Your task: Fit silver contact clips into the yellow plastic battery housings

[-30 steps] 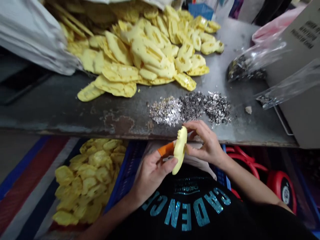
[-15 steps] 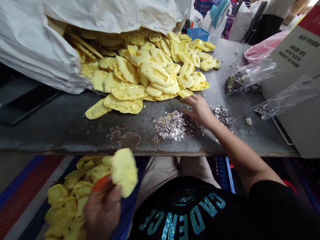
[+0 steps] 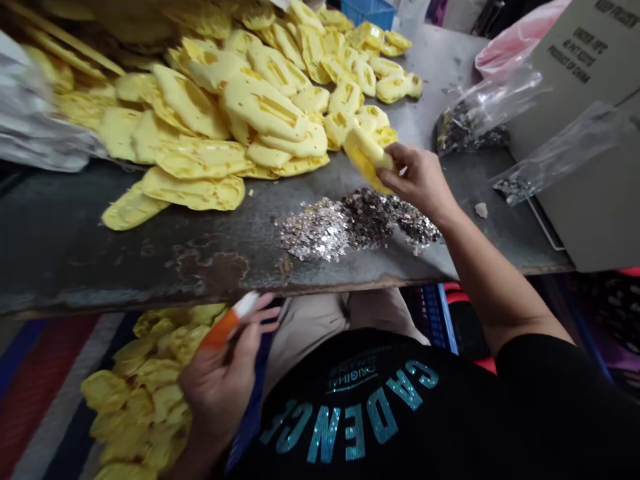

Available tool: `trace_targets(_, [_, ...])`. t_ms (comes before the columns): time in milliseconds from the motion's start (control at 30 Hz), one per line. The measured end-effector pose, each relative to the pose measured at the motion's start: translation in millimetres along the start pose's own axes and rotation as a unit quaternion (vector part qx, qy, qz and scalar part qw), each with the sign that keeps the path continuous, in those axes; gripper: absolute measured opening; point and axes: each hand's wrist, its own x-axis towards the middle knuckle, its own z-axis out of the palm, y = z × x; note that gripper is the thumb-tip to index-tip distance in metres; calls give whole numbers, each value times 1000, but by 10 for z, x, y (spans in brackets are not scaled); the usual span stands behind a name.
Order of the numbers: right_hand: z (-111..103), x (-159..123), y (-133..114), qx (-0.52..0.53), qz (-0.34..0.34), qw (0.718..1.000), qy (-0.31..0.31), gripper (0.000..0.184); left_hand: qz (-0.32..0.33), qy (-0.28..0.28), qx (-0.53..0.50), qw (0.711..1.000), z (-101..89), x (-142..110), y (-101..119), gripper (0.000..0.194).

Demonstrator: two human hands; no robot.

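Observation:
My right hand (image 3: 420,180) reaches over the table and is closed on a yellow moulded piece (image 3: 364,155) lifted off the edge of the big yellow pile (image 3: 240,113). Just below that hand lie heaps of small shiny metal bits (image 3: 350,223). My left hand (image 3: 225,377) hangs below the table edge, fingers curled round an orange and white tool (image 3: 231,325). Under it a blue crate (image 3: 253,407) holds more yellow pieces (image 3: 145,393).
A worn metal table (image 3: 125,247) carries the pile. Clear plastic bags of metal bits (image 3: 470,120) and a cardboard box (image 3: 590,133) stand at the right. A white sack (image 3: 35,127) lies at the left. A pink bag (image 3: 505,47) sits at the far right.
The left hand no longer holds the yellow piece it carried over the crate; only the orange tool stays in it. The right hand has taken a fresh yellow piece from the pile.

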Motion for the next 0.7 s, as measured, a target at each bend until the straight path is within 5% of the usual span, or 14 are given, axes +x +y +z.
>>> trace_targets(67, [108,-543,-160,280,5,960,-2,23,-23,-102,-73,992,524,31,163,47])
trace_targets(133, [324,-1079,-399,524,44,850,-29,38,-42,-169,-172,970,915,27,244,62])
trace_targets(200, [520,-1497,-604,637,95,761,-85,45,-47,-169,-250,952,1145,-5,263,62])
trace_targets(233, [573,-1646,-655,651,94,745,-110,46,-57,-165,-273,946,1205,-29,267,60])
trace_targets(267, [586,-1755,-661,642,76,751,-134,46,-73,-163,-286,941,1234,-56,276,58])
trace_targets(333, [497,-1878,-533,562,9,813,-151,41,-104,-161,-290,938,1223,-107,317,58])
trace_targets(467, [159,-1910,29,233,-31,972,-24,17,-152,-148,-242,947,1063,-134,440,61])
trace_targets(567, [67,-1852,352,31,32,999,31,15,-240,-179,-208,931,949,-73,475,67])
trace_targets(700, [154,-1722,415,-90,57,994,8,18,-322,-266,-248,874,877,24,440,72])
